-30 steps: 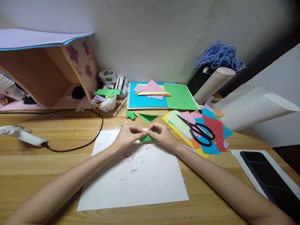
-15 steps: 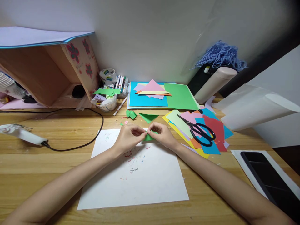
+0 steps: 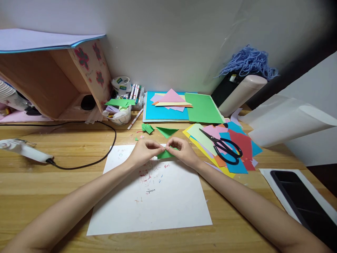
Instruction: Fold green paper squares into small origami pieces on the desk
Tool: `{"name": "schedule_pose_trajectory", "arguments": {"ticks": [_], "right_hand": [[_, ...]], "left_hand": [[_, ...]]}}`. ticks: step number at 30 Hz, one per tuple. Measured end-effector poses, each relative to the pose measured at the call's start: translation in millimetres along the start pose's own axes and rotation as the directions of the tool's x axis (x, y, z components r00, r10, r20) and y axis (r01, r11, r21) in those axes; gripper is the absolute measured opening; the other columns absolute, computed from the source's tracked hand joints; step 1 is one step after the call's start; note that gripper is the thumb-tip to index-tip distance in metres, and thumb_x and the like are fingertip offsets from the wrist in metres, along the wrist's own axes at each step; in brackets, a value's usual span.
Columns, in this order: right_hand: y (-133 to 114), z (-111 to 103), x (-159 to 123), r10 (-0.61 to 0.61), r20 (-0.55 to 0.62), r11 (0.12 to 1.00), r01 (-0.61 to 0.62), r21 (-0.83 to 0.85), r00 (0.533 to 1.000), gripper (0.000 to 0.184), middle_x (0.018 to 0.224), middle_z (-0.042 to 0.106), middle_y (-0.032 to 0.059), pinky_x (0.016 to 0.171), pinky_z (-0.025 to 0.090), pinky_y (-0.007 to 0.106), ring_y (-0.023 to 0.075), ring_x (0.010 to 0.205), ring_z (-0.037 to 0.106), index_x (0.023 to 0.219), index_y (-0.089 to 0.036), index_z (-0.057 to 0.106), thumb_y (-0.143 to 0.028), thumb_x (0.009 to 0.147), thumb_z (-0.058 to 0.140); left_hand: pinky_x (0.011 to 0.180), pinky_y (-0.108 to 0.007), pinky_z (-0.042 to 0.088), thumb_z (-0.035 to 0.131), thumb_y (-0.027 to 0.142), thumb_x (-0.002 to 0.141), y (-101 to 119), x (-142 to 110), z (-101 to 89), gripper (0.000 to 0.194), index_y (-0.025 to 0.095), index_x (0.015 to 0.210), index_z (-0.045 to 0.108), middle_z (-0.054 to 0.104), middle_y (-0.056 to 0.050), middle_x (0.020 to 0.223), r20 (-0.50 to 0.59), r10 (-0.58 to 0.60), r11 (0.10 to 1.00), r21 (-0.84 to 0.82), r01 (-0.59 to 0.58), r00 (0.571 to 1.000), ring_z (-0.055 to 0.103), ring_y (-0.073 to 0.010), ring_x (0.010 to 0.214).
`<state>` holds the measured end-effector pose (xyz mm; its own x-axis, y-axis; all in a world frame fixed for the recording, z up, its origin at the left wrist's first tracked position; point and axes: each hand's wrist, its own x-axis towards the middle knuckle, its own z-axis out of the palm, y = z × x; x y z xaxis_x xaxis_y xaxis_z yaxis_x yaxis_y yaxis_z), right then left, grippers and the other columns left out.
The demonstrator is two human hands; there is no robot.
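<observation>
Between my two hands, over the far part of a marked white sheet of paper (image 3: 158, 203), is a small piece of green paper (image 3: 164, 154). My left hand (image 3: 145, 151) pinches its upper edge from the left with thumb and forefinger. My right hand (image 3: 183, 150) pinches it from the right, the two sets of fingertips almost meeting. The fingers hide much of the piece. Just beyond my hands lie a green paper triangle (image 3: 167, 132) and a small pile of folded green paper (image 3: 147, 128).
Black-handled scissors (image 3: 228, 150) rest on coloured paper scraps at right. A phone (image 3: 302, 196) lies nearer me. Behind are a green sheet (image 3: 204, 107), a tub of scraps (image 3: 118, 117) and a marker (image 3: 135, 119). At left, a white corded tool (image 3: 28, 151) trails a black cable.
My left fingers have shifted slightly left along the green paper, and a little more of it shows below them. My right hand has barely moved.
</observation>
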<state>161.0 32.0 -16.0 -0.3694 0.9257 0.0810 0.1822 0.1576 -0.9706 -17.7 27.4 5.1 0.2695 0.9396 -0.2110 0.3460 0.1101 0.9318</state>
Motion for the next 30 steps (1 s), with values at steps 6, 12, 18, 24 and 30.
{"name": "schedule_pose_trajectory", "arguments": {"ticks": [6,12,18,24,30], "right_hand": [[-0.3,0.4,-0.6,0.010,0.019,1.000,-0.010,0.010,1.000,0.014,0.073,0.056,0.0003,0.066,0.042,0.024,0.0123,0.070,0.052,0.073,-0.017,0.054,-0.030,0.078,0.058],[-0.4,-1.0,-0.3,0.007,0.045,1.000,-0.008,0.022,0.999,0.015,0.074,0.056,0.0006,0.066,0.042,0.025,0.0126,0.071,0.053,0.074,-0.017,0.055,-0.031,0.077,0.059],[-0.1,-2.1,-1.1,0.007,0.073,1.000,-0.009,0.028,0.997,0.015,0.074,0.056,0.0008,0.066,0.042,0.026,0.0130,0.071,0.053,0.074,-0.017,0.055,-0.032,0.078,0.059],[1.4,-2.3,-1.6,0.010,0.078,1.000,-0.011,0.018,0.997,0.015,0.075,0.056,0.0010,0.067,0.042,0.027,0.0131,0.072,0.053,0.075,-0.018,0.055,-0.032,0.078,0.058],[-0.6,-1.7,-1.4,0.009,0.070,1.000,-0.010,0.018,0.998,0.016,0.074,0.056,0.0007,0.067,0.042,0.026,0.0128,0.071,0.053,0.074,-0.017,0.055,-0.032,0.078,0.058]], "left_hand": [[0.060,-0.026,0.046,0.067,0.035,0.068,-1.0,2.2,-2.9,0.022,0.014,0.072,0.071,0.070,-0.008,0.074,0.041,0.002,1.000,-0.020,-0.001,0.999,0.061,-0.0149,0.065],[0.066,-0.028,0.047,0.069,0.034,0.066,-1.7,4.9,-6.2,0.021,0.014,0.072,0.071,0.070,-0.007,0.073,0.102,0.005,0.996,-0.090,0.004,0.995,0.061,-0.0154,0.068],[0.064,-0.027,0.047,0.070,0.030,0.065,1.2,3.7,-7.5,0.015,0.015,0.068,0.071,0.069,-0.006,0.070,0.124,0.001,0.994,-0.109,0.012,0.992,0.061,-0.0143,0.065],[0.064,-0.026,0.047,0.070,0.027,0.066,2.5,4.0,-8.6,0.014,0.014,0.070,0.071,0.069,-0.006,0.070,0.139,-0.028,0.993,-0.111,0.044,0.990,0.061,-0.0131,0.064],[0.060,-0.025,0.046,0.069,0.028,0.067,4.8,4.0,-10.3,0.016,0.012,0.070,0.069,0.067,-0.006,0.069,0.160,-0.051,0.985,-0.157,0.076,0.986,0.059,-0.0121,0.061]]}}
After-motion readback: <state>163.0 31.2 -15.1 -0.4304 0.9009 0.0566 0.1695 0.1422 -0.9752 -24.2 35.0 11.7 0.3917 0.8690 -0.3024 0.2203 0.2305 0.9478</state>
